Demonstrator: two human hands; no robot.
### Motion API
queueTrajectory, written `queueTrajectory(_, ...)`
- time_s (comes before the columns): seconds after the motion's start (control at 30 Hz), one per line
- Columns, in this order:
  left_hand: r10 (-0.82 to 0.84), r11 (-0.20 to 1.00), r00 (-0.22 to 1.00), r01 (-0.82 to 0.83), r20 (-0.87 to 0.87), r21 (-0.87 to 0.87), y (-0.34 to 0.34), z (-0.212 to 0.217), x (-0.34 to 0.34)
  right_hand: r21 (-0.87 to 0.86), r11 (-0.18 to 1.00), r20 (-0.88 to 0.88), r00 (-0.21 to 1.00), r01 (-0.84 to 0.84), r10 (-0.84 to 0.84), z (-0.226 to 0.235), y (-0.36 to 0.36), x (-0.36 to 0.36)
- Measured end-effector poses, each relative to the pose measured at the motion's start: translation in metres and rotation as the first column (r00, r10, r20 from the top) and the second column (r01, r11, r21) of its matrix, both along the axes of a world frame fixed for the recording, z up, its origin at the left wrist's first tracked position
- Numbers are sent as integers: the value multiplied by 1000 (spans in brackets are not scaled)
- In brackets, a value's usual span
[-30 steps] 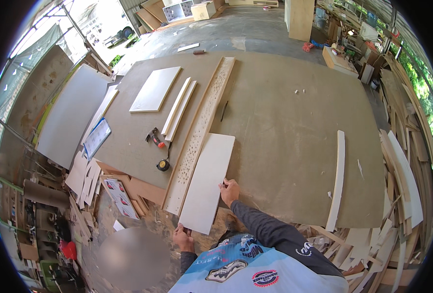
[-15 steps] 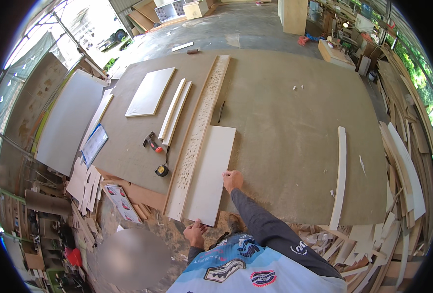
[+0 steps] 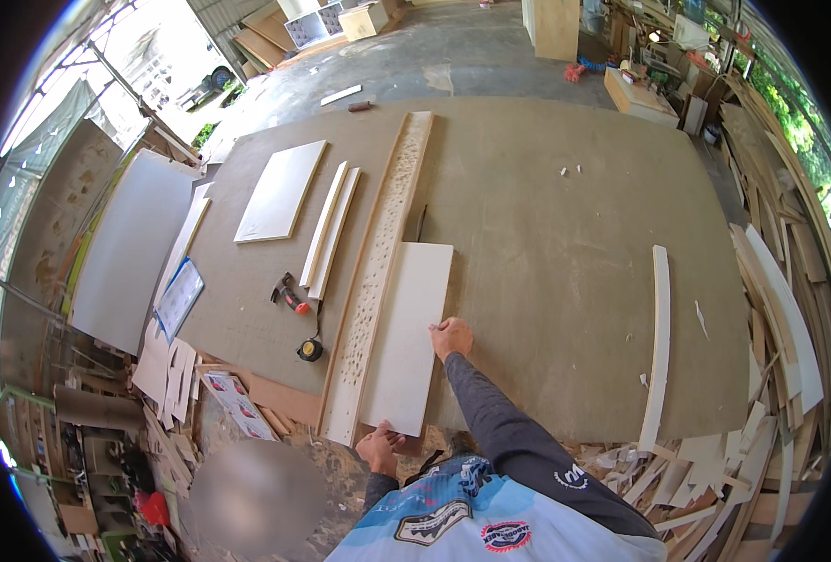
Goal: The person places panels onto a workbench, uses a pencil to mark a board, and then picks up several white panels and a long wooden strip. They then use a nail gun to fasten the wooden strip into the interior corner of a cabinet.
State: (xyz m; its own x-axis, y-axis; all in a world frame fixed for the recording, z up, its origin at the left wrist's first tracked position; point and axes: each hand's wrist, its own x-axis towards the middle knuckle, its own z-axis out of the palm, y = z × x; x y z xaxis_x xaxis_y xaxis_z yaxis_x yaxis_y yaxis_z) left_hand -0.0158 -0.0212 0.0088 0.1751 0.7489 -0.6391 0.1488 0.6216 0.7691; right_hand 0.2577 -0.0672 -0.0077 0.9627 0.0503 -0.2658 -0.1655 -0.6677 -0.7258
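A white rectangular board [image 3: 403, 332] lies on the large brown worktable, its long left edge along a long channel-like strip [image 3: 378, 272] with wooden side edges and a rough, spotted middle. With its fingers closed at the board's right edge, my right hand [image 3: 452, 339] grips the side about halfway along. My left hand [image 3: 379, 448] holds the near end of the board at the table's front edge; its fingertips are partly hidden. A thin dark tool [image 3: 422, 223] rests by the board's far end.
Left of the strip are a hammer [image 3: 290, 294], a tape measure [image 3: 310, 349], two narrow white strips [image 3: 332, 229] and another white panel [image 3: 281, 191]. A long white strip [image 3: 659, 342] lies at the right. Wood offcuts [image 3: 705, 468] are heaped beyond the table's near right corner.
The view has shifted slightly, so the table things sit a little differently in the picture. Both hands stay at the same edges of the white board.
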Motion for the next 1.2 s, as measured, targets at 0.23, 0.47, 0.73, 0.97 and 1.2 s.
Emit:
queueTrajectory(0.23,23,1000,999,-24,-49,-13,0,3,11,-9,1000,-17,1000,21,-21,5,6,12)
queueTrajectory(0.47,-8,1000,999,7,-40,-8,3,5,17,-7,1000,-36,999,-11,10,9,7,24)
queueTrajectory(0.73,2,1000,998,-3,-63,-16,7,6,29,-16,1000,-22,1000,-18,18,7,10,36)
queueTrajectory(0.97,-15,999,999,14,-35,-33,11,8,39,-13,999,-8,1000,-30,30,4,12,49)
queueTrajectory(1.2,-17,1000,998,16,-54,-12,11,16,53,-4,999,-16,999,-37,37,7,16,61)
